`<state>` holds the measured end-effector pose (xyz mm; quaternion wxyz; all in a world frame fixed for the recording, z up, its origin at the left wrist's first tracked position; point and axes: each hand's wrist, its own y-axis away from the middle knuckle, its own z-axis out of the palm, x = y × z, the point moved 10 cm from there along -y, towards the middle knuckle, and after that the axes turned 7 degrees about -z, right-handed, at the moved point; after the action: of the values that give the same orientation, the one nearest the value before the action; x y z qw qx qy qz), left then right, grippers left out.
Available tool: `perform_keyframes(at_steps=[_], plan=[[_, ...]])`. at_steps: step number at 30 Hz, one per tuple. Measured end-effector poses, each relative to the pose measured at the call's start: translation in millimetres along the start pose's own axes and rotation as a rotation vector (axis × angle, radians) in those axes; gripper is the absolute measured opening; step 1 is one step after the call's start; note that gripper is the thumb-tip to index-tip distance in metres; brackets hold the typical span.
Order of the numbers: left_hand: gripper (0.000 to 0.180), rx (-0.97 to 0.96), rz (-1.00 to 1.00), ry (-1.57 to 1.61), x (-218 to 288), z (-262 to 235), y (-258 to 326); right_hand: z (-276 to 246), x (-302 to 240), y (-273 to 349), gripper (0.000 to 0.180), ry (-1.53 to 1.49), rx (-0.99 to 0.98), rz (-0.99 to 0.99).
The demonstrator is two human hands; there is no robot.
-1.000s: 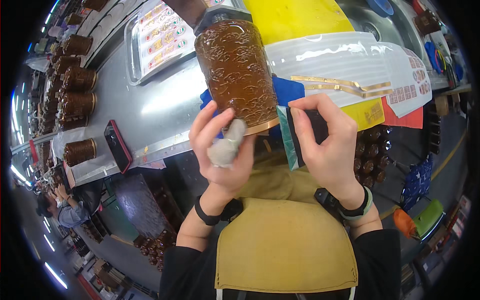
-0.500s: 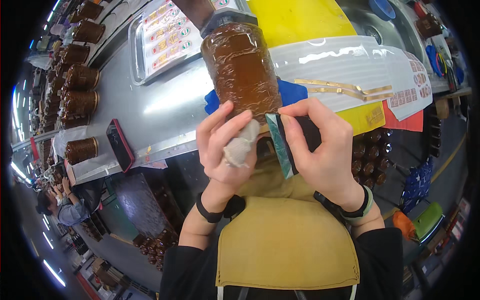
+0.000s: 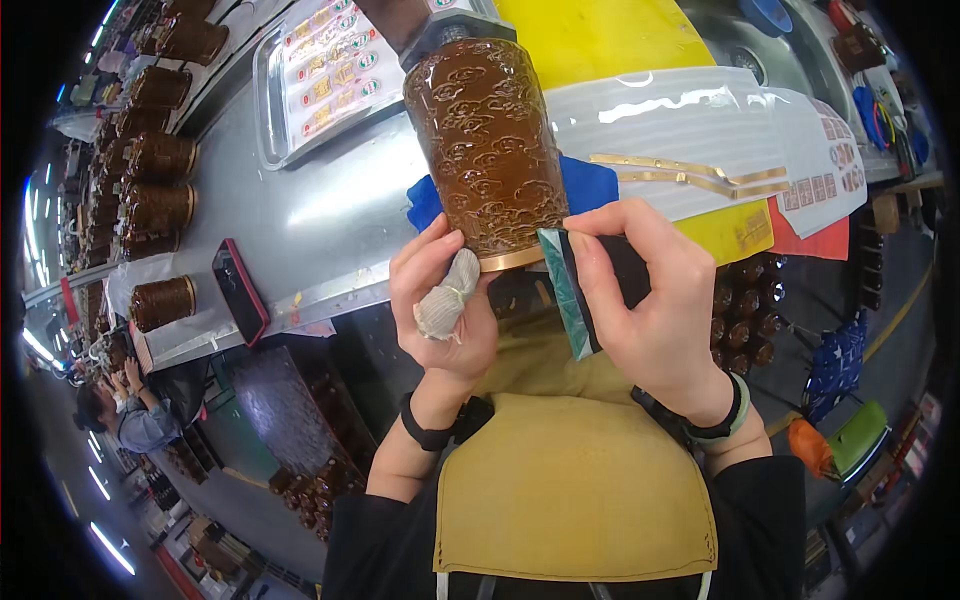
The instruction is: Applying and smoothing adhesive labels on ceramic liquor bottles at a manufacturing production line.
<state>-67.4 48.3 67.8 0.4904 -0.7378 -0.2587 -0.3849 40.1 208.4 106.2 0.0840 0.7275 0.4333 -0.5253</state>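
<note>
Head view: your left hand (image 3: 440, 300) pinches a small cloth pad (image 3: 447, 297) under the embossed brown jar (image 3: 490, 150), which rises just above both hands. It looks heavy, rigid, slippery; support its base rim. Your right hand (image 3: 650, 300) clasps a dark green-edged pad (image 3: 575, 290).

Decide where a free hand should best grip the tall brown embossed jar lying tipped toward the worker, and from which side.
Grip the brown jar around its wide embossed middle, probably coming from the side away from the worker. The left hand and right hand already crowd its gold-rimmed near end, and its dark cap end is narrower.
</note>
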Motion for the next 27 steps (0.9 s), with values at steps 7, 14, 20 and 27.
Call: perform_keyframes(at_steps=[7, 14, 20, 27], plan=[[0.036, -0.086, 0.284, -0.264, 23, 9, 4, -21, 34, 8, 0.005, -0.095, 0.087, 0.179], [0.034, -0.143, 0.175, -0.22, 20, 10, 2, -4, 55, 17, 0.006, -0.137, 0.046, 0.234], [0.033, -0.126, 0.153, -0.268, 22, 13, 2, -4, 11, -1, 0.005, 0.009, -0.021, 0.077], [0.031, -0.075, 0.179, -0.282, 20, 9, 4, 8, -27, -12, 0.011, 0.168, -0.072, -0.124]])
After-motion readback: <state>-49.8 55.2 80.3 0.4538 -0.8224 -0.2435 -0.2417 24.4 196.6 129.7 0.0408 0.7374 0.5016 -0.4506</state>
